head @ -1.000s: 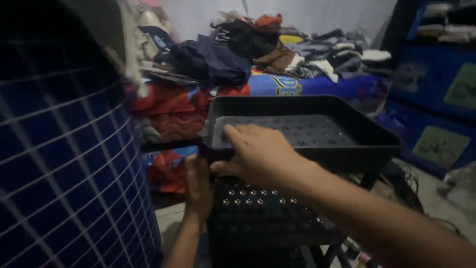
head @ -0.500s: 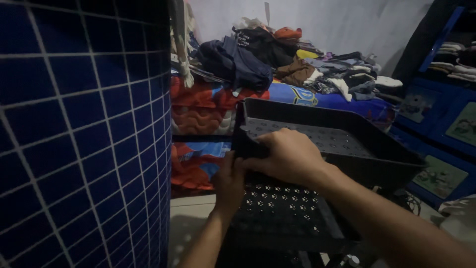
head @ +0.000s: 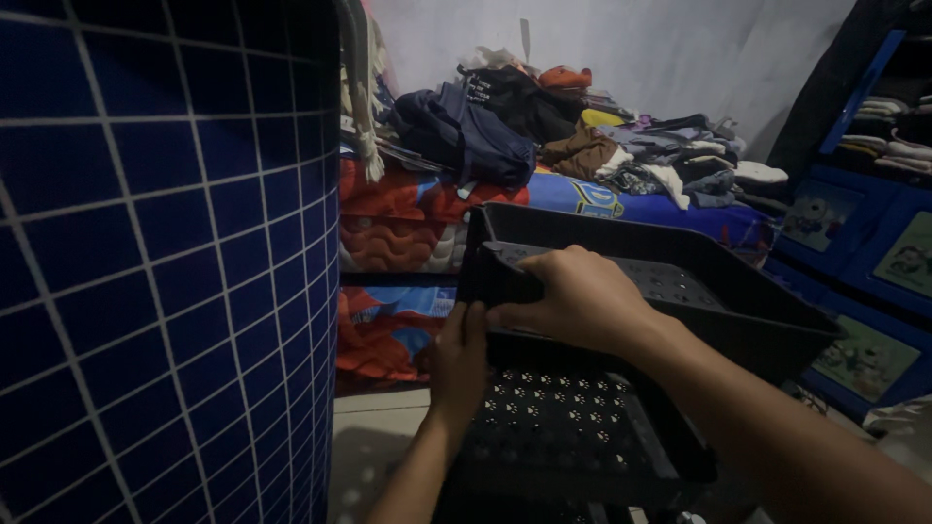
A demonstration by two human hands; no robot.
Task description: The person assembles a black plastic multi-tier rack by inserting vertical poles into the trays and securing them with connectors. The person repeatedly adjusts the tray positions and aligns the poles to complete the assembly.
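Right hand (head: 581,299) lies over the near left corner of the upper black tray (head: 738,301), fingers curled and gripping its rim. Left hand (head: 459,361) sits just below, against the tray's left edge, fingers closed on the corner post as far as the dim light shows. The tray is level, directly above a lower perforated shelf (head: 563,417) of the same rack. Blue tiled wall (head: 165,262) fills the left. Behind the tray, a bed (head: 621,194) carries a pile of clothes (head: 544,116).
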